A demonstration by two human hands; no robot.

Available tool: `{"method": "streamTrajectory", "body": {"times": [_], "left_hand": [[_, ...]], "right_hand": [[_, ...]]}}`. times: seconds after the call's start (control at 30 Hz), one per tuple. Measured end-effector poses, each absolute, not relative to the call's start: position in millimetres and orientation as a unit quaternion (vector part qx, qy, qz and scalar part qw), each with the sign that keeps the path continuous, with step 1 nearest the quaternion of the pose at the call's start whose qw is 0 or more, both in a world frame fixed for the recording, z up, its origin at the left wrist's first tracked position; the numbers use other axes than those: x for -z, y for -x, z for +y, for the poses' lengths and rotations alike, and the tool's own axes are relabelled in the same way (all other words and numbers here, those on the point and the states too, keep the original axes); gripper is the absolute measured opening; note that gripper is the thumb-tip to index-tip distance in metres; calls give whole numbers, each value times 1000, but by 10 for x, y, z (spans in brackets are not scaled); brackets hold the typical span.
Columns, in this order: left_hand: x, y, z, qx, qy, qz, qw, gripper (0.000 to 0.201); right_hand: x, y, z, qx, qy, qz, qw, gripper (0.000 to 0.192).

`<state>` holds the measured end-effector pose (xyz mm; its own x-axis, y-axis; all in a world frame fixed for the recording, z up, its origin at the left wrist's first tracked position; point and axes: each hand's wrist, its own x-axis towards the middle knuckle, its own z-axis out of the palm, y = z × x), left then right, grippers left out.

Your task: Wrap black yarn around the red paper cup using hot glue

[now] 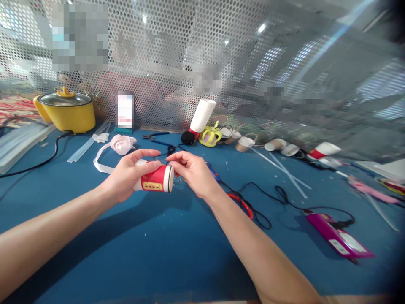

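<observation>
My left hand point(131, 173) is closed round a red and white paper cup point(153, 178) lying on its side, its base turned to the right. A thin black cord point(170, 185) runs round the cup near that base. At the base's upper edge, my right hand point(193, 171) pinches the cord between thumb and forefinger; the fingers hide most of the held part. Beyond my left hand lies a white ribbon point(100, 158) with a gathered ribbon bunch point(122, 144). Pliers with blue handles point(158, 138) rest farther back.
At the back left stands a yellow electric pot point(71, 112), near a phone point(124, 110). A stack of white cups point(203, 115) leans by a yellow braided basket point(210, 136). Small cup baskets point(245, 143) line the back. Rightward are a red-handled tool point(242, 204), black cable and a purple packet point(340, 236).
</observation>
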<state>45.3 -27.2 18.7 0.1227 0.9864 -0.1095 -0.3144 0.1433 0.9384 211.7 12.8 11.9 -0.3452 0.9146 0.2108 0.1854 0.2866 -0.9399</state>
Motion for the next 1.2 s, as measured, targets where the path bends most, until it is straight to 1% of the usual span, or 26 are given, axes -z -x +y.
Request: {"method": "streamTrajectory", "body": {"times": [0.13,0.33,0.73,0.97,1.2], "left_hand": [[-161,-455,-276,-523,-422,409,618,38],[-146,-470,-291,-543,-449,395,589,36],[-134,-486,-310,-552,-477,415,543,31],[-139,-494,-300,-545,-425,405,599,33],[-147,-493,-270,-521,-367,424,644,24]], "right_hand": [[-136,-2122,122,-427,399,-699,411,7],[-178,-2137,95,-403,409,-709,410,8],[-173,-2143,98,-402,404,-709,415,10],[-133,-2122,108,-437,415,-684,411,9],[-65,-2102,144,-485,433,-645,403,8]]}}
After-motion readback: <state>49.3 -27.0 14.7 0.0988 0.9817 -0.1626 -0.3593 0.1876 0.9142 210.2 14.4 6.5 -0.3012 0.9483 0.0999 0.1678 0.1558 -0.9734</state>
